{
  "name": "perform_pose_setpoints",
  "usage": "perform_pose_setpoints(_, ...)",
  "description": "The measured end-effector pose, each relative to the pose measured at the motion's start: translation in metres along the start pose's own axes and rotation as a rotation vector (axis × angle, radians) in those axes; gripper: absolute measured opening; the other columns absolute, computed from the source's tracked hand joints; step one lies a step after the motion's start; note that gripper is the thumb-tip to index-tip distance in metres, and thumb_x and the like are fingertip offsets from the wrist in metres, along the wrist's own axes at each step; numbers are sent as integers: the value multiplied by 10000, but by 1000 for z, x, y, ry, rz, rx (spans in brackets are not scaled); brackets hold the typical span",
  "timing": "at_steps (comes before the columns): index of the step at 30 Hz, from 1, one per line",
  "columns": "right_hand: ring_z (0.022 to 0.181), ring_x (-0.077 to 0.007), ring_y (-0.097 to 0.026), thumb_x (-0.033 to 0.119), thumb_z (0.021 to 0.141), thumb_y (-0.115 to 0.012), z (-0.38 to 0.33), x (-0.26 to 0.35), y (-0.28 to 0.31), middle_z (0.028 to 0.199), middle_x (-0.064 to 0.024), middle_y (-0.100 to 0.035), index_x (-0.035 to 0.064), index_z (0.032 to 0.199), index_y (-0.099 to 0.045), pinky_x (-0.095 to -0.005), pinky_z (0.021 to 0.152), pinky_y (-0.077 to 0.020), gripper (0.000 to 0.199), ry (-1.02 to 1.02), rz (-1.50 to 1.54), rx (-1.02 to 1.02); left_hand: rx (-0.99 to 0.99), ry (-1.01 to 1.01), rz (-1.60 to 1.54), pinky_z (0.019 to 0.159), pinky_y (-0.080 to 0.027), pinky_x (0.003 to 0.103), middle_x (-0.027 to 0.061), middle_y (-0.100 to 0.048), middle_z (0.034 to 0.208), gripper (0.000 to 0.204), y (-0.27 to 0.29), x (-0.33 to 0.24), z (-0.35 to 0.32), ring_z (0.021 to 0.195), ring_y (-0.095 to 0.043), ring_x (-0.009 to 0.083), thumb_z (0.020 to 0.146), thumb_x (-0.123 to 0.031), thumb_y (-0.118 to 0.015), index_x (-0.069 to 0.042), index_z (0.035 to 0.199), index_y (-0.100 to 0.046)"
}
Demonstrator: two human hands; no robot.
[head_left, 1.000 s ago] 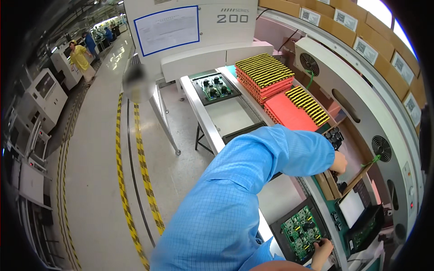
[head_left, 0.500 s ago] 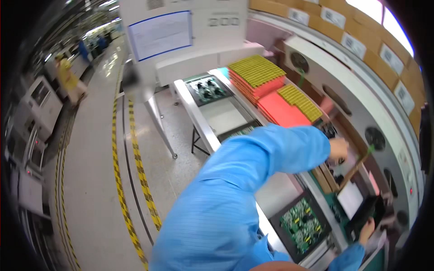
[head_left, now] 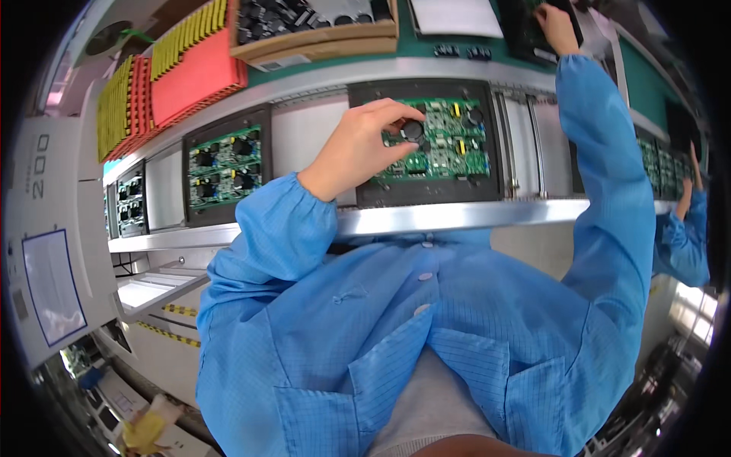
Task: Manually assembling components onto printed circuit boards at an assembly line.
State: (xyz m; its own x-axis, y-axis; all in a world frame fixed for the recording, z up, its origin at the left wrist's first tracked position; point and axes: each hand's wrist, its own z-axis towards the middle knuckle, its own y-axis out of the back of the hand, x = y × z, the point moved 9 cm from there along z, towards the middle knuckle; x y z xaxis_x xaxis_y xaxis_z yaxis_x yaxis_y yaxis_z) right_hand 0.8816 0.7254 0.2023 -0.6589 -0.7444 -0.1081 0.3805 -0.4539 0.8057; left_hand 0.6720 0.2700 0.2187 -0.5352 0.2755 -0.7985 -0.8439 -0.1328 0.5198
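My left hand (head_left: 362,145) is over a green circuit board (head_left: 440,156) set in a dark carrier frame (head_left: 426,192) on the conveyor. Its thumb and index finger pinch a round black cylindrical component (head_left: 412,131) above the board's left half. Whether that component touches the board, I cannot tell. A similar black round part (head_left: 474,116) stands at the board's upper right. At the far right, my right hand (head_left: 558,29) reaches into a black bin (head_left: 525,38), fingers curled together; what they hold, if anything, is hidden.
A cardboard box (head_left: 324,44) of black cylindrical parts stands behind the conveyor, beside pink-red trays (head_left: 194,95) and yellow strips. White sheets (head_left: 457,17) lie near the bin. Another framed board (head_left: 226,164) sits leftward. Metal rails (head_left: 472,211) border the conveyor. A co-worker's hands (head_left: 689,183) show far right.
The view has swung from the aisle down to the conveyor. My left hand has moved from the cardboard box to the board, with the black component in its fingers. My right hand stays at the bin.
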Motion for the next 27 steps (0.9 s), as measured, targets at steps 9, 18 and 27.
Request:
perform_pose_setpoints(9, 939, -99, -722, 268, 990, -681, -111, -37, 139, 1017, -33, -778, 73, 1127, -732, -252, 801, -537, 244, -362, 356, -3, 241, 10, 125, 910, -526, 412, 125, -711, 1080, 358, -48, 6, -17, 1012, -634, 328, 797, -47, -778, -61, 1144, -693)
perform_pose_setpoints(18, 811, -77, -684, 104, 912, -743, -301, -64, 172, 885, -13, -753, 21, 1015, -746, -232, 741, -531, 133, -771, 419, 98, 302, 132, 173, 880, -537, 400, 120, -714, 1100, 410, -44, 16, -21, 1003, -637, 326, 758, 26, -777, -49, 1154, -697)
perform_pose_setpoints(27, 798, -93, -711, 126, 876, -763, -347, -101, 170, 856, -47, -768, 41, 1011, -776, -250, 731, -548, 159, -869, 282, 154, 289, 120, 303, 901, -532, 409, 115, -703, 1137, 420, -53, 20, -17, 1035, -633, 333, 750, 53, -758, -48, 1150, -679)
